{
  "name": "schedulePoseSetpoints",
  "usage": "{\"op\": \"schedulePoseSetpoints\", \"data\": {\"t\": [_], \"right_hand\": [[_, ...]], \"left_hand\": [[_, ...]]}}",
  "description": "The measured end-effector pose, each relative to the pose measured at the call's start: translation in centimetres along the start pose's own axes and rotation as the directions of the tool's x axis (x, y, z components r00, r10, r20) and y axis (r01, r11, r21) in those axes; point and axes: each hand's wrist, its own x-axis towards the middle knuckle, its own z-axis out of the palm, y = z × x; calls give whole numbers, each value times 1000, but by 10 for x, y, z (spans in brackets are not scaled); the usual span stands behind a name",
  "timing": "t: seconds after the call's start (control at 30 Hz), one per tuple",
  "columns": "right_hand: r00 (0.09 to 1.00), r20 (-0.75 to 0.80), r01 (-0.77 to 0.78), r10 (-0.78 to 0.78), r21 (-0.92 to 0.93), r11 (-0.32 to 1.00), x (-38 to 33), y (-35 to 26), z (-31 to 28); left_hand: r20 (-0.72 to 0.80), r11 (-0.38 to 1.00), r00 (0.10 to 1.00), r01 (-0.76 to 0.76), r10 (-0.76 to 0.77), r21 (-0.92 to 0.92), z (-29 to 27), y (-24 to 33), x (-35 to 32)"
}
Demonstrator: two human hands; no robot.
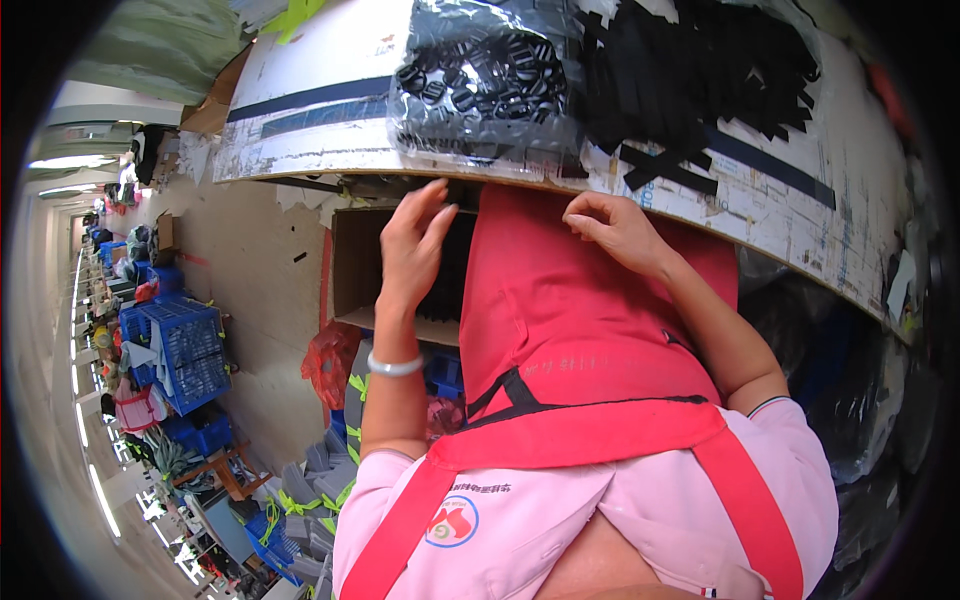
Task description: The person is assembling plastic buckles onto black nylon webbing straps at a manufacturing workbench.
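A: Hands?
B: Left hand open, fingers spread, holding nothing, at table edge above cardboard box. Right hand curled; grip contents unclear, on red apron.

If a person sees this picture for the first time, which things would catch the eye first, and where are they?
Most striking is the red apron filling the centre, with the left hand and the right hand raised at the table edge above it. On the table at the top lie a clear bag of black plastic buckles and, to its right, a heap of black strap pieces. At far left, blue crates stand on the floor.
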Motion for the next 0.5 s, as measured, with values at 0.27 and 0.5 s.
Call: {"op": "schedulePoseSetpoints", "data": {"t": [0.27, 0.5], "right_hand": [[999, 15, -32, 32, -14, 999, 2, -3, -21], [998, -22, -65, 65, -3, 998, -5, 14, -29]], "left_hand": [[-99, 788, 986, -45, 133, 614, 25, -13, 178], [14, 774, 998, -51, 55, 631, 85, 14, 173]]}}
